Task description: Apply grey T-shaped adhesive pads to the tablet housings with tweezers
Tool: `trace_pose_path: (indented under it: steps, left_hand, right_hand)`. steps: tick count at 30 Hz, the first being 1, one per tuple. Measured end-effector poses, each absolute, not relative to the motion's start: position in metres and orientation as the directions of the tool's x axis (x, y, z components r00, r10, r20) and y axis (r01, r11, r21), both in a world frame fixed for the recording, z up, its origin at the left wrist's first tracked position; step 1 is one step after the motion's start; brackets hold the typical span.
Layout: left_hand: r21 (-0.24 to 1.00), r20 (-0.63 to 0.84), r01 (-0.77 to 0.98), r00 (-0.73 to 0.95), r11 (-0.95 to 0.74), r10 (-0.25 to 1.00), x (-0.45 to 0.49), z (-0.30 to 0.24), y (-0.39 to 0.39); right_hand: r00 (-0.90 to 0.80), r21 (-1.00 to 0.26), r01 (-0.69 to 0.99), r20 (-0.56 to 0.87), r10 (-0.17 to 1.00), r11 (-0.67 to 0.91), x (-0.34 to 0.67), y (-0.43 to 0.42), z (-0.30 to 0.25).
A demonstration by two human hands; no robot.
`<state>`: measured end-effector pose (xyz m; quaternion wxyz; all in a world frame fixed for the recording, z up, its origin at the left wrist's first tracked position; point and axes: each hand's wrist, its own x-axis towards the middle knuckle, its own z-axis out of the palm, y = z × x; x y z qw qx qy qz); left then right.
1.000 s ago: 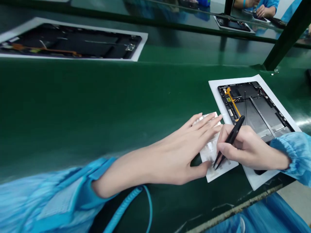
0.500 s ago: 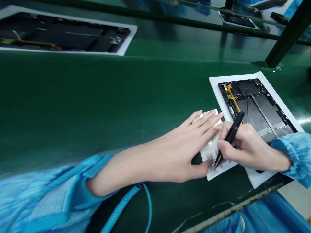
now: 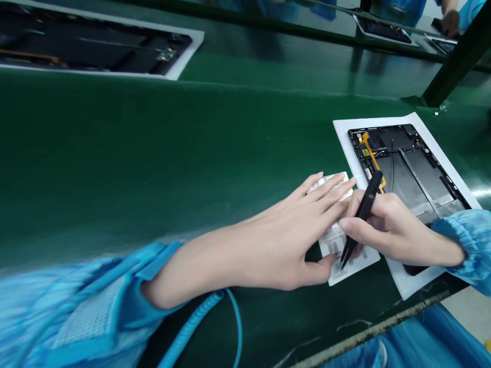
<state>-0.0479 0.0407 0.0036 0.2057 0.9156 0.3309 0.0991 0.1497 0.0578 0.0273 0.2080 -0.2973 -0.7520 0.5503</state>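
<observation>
**Tweezers right down on the label sheet, hands working side by side!**

From the head camera, here's the action at the right end of the green tabletop [image 3: 153, 153], near its front edge. The left hand [image 3: 284, 230] lies open and flat, pinning a white sheet of printed labels [image 3: 335, 243], whose right corner laps over a white paper backing [image 3: 406, 281]. The right hand [image 3: 389, 230] has a firm pinch on slim black tweezers [image 3: 364, 217], tips on the sheet. The hands are apart but only just, the left fingertips right beside the right hand's knuckles!

Beyond them, on that paper, sits an open black tablet frame [image 3: 406, 174] with an orange flex cable [image 3: 374, 161]. Further along, a second frame [image 3: 95, 46] lies at the far left, and a co-worker's hand [image 3: 450, 23] shows top right!
</observation>
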Motion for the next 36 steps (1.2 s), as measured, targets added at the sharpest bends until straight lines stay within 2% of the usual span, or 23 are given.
trace_pose_path:
  steps: [4,9,12,16,18,21,25,27,29,32,34,36]
  left_hand:
    - [0.463,0.023,0.578,0.751,-0.672,0.660,-0.046,0.007,0.041]
    - [0.461,0.012,0.582,0.751,-0.670,0.660,-0.046,0.007,0.043]
    - [0.446,0.002,0.584,0.757,-0.679,0.653,-0.045,0.006,0.043]
    - [0.412,0.024,0.578,0.766,-0.705,0.642,-0.045,0.005,0.043]
    - [0.392,0.056,0.564,0.774,-0.727,0.631,-0.047,0.002,0.042]
    - [0.341,0.106,0.539,0.792,-0.770,0.602,-0.054,-0.004,0.044]
    - [0.314,0.243,0.511,0.772,-0.800,0.588,-0.055,-0.005,0.045]
    - [0.337,0.370,0.487,0.719,-0.806,0.589,-0.045,-0.001,0.039]
    - [0.315,0.461,0.418,0.718,-0.852,0.522,-0.028,0.003,0.030]
    - [0.223,0.486,0.330,0.778,-0.917,0.398,-0.002,0.004,0.017]
    - [0.210,0.513,0.336,0.762,-0.918,0.396,0.009,0.002,0.012]
    - [0.248,0.531,0.355,0.728,-0.901,0.433,0.013,-0.001,0.011]
  right_hand:
    - [-0.741,-0.965,0.213,-0.059,0.669,0.150,0.149,0.058,0.028]
    - [-0.748,-0.958,0.228,-0.057,0.661,0.175,0.150,0.059,0.030]
    - [-0.768,-0.930,0.222,0.018,0.641,0.292,0.151,0.059,0.030]
    - [-0.780,-0.829,0.169,0.218,0.586,0.533,0.150,0.061,0.030]
    - [-0.757,-0.831,0.138,0.262,0.598,0.539,0.150,0.061,0.033]
    - [-0.693,-0.901,0.093,0.248,0.677,0.425,0.162,0.057,0.046]
    - [-0.473,-0.872,0.209,0.306,0.826,0.443,0.200,0.032,0.055]
    - [-0.275,-0.887,0.256,0.313,0.909,0.383,0.216,0.012,0.047]
    - [-0.043,-0.926,0.236,0.292,0.955,0.294,0.221,-0.007,0.032]
    - [0.229,-0.953,0.203,0.271,0.935,0.227,0.214,-0.027,0.010]
    - [0.308,-0.949,0.211,0.290,0.906,0.233,0.206,-0.032,0.001]
    - [0.321,-0.944,0.224,0.308,0.896,0.244,0.200,-0.033,-0.003]
